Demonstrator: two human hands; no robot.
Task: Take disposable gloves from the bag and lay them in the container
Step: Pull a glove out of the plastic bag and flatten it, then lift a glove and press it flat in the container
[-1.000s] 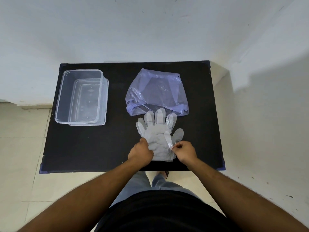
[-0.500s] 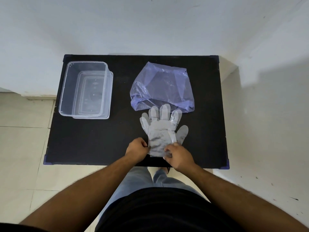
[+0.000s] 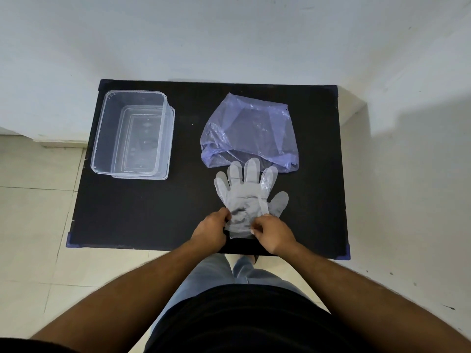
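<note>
We pinched the gloves' (image 3: 246, 197) cuff with our left hand (image 3: 212, 231) and right hand (image 3: 274, 234); static cling risked lifting several toward the container (image 3: 102, 138) at ten o'clock.

A black rectangular desk (image 3: 158, 215) with blue corner caps stands pushed against a plain white wall (image 3: 229, 36), close to where a second white wall (image 3: 413, 174) juts in on the right to form a corner. The floor (image 3: 30, 225) is laid with pale cream tiles with thin dark joints. Soft, even light falls from above, and a grey shadow lies across the right-hand wall.
</note>
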